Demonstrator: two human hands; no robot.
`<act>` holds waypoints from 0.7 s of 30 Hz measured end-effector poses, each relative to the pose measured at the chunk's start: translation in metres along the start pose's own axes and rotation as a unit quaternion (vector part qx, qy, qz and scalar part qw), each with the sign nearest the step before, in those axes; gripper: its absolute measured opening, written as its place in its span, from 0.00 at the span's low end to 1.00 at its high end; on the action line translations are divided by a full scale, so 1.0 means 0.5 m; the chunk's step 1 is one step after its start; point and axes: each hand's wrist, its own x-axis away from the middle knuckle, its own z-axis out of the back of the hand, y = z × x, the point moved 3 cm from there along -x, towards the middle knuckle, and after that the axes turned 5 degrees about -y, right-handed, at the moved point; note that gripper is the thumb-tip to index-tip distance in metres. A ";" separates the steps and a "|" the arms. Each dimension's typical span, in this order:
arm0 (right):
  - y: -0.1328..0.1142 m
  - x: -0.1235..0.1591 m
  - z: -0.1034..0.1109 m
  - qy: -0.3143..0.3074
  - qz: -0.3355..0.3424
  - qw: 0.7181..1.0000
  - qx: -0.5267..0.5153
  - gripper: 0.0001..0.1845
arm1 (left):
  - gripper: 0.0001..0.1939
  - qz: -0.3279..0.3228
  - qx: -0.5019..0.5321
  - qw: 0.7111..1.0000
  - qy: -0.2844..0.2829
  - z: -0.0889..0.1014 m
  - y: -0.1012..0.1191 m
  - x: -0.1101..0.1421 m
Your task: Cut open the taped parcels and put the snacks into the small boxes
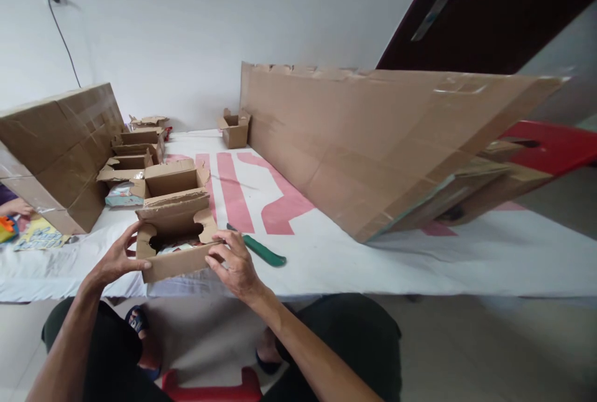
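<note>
A small open cardboard box (180,265) stands at the table's front edge, tilted a little toward me, with its back flap raised. Something pale and printed lies inside, mostly in shadow. My left hand (114,259) grips the box's left side, thumb on the front wall and fingers behind. On the right front corner, my right hand (236,262) pinches the edge of the cardboard. Just right of that hand lies a green-handled utility knife (263,250), touching nothing but the tablecloth. Another open cardboard box (170,184) sits directly behind the held one.
Several small open boxes line the left, beside a large carton (69,153). A large cardboard sheet or box (373,140) leans across the right. A small box (236,131) stands near the wall. Another person's hand (17,207) shows at far left. A red stool (555,147) is at right.
</note>
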 end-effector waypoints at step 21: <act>-0.038 -0.055 0.010 -0.048 -0.107 0.986 0.122 0.33 | 0.70 -0.085 -0.151 0.985 0.002 -0.035 0.017 0.066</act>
